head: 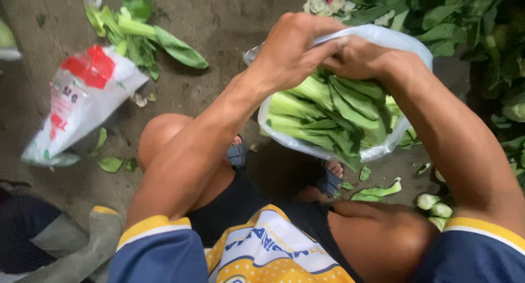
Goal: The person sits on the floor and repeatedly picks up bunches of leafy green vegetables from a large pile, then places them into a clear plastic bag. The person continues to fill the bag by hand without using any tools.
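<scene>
We see left hand (287,50) and right hand (358,58) pinching rim of clear plastic bag (328,149), mouth held wide; green leafy stalks (328,110) below hands.

Dim, flat overhead light; soft shadows; slight blur throughout

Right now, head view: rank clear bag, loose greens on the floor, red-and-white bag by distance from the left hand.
1. Clear bag: gripped at its rim by the left hand.
2. Loose greens: on the floor, upper left.
3. Red-and-white bag: far left, lying on the floor.
</scene>
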